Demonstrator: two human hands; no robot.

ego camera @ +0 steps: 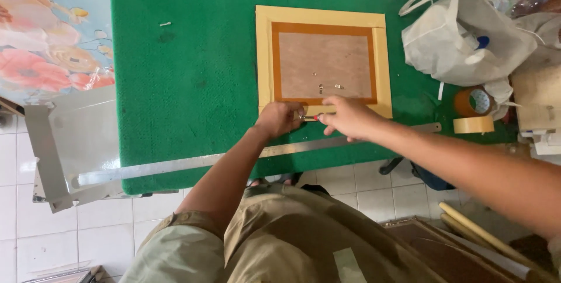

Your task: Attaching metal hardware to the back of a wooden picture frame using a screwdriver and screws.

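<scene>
Just beyond both hands lies a picture frame (pixel 323 61), face down on the green worktop (pixel 187 78), its pale yellow border around an orange-brown band and a grey-brown backing board. The left hand (pixel 279 119) is curled at the frame's near edge, and the right hand (pixel 346 117) sits just beside it, fingers pinched toward the same spot; between them shows a small tool with a red part (pixel 310 117), too small to name, and I cannot tell which hand actually clamps it. On the backing board, a little past the hands, lie 3 small metal bits (pixel 327 87). Under the forearms, nearer the body than the hands, a long metal ruler (pixel 193 162) runs across the worktop's near edge. Well to the right of the right hand sit 2 rolls of tape (pixel 474 112), 1 brown with a white core and 1 tan, and past those a white plastic bag (pixel 461 37). Far to the left of the left hand a pane of glass (pixel 76 143) overhangs the tiled floor (pixel 105 230), with a floral print (pixel 47 32) beyond it.
</scene>
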